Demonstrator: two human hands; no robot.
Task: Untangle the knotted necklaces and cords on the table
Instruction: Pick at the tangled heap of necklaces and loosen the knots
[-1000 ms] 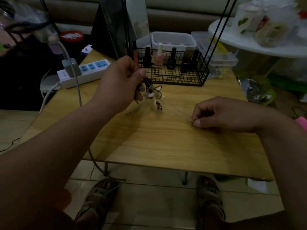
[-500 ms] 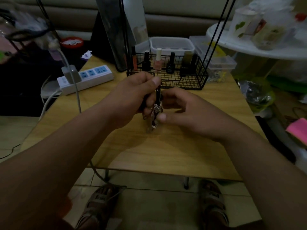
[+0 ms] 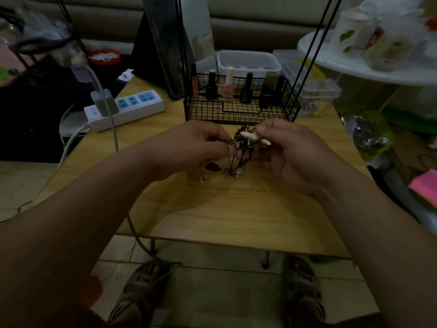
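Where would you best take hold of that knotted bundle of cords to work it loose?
Probably right beside the knotted bundle, pinching from both sides, as the left hand and right hand do. The pale pendant pieces stick out rightward as a firm handle, while the loose cords hang below, so coming from underneath would likely snag them.

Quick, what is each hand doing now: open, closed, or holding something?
Left hand: pinches the knotted necklaces.
Right hand: pinches a strand of the same tangle.
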